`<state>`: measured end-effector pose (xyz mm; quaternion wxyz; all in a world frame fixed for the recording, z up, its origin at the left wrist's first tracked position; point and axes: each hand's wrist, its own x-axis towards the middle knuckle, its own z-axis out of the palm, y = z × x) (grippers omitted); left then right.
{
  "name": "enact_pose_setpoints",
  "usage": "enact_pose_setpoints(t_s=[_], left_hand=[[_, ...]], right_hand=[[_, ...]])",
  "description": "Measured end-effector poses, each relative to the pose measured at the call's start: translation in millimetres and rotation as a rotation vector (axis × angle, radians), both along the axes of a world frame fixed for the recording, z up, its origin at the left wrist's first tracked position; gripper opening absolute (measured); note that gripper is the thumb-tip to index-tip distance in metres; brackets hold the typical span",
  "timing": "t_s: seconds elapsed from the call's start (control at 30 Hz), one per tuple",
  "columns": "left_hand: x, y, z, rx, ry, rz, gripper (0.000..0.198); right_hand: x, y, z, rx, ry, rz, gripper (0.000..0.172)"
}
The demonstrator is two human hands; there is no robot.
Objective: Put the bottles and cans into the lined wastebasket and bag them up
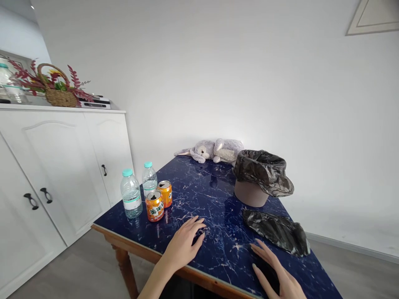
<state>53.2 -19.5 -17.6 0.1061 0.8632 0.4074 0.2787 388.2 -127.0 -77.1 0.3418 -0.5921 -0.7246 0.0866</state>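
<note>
My left hand (pixel 184 244) rests at the front of the blue marbled table (pixel 215 195), fingers apart, holding nothing. Nearest to it are two opened orange cans, one in front (pixel 155 206) and one behind (pixel 165 193). Beside them stand two clear bottles with teal caps, a nearer one (pixel 132 199) and a farther one (pixel 149 178). At the right front, my right hand (pixel 272 272) is spread with nothing in it, below a flat black plastic bag (pixel 277 230). Behind that bag, a grey-brown bin (pixel 251 194) has a black liner (pixel 262 168) folded over its rim.
A grey plush rabbit (pixel 215 150) lies at the table's far edge by the wall. Left of the table stands a white cabinet (pixel 62 149), with a flower basket (pixel 60 96) and another bottle (pixel 13 87) on top.
</note>
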Motion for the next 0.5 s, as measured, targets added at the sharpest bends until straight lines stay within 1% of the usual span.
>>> enact_pose_setpoints(t_s=[0.13,0.23,0.4,0.5], left_hand=[[-0.2,0.0,0.0,0.002,-0.004,-0.005,0.03],[-0.3,-0.5,0.8,0.003,-0.009,-0.009,0.03],[0.2,-1.0,1.5,-0.022,0.003,-0.003,0.03],[0.3,-0.7,1.3,-0.033,0.013,-0.001,0.03]], right_hand=[[-8.1,-0.2,4.1,0.09,-0.128,0.0,0.044],[-10.1,0.4,3.5,0.126,-0.177,-0.025,0.047],[-4.5,3.0,1.4,0.078,-0.185,0.007,0.047],[-4.3,2.8,2.1,0.036,-0.114,-0.005,0.046]])
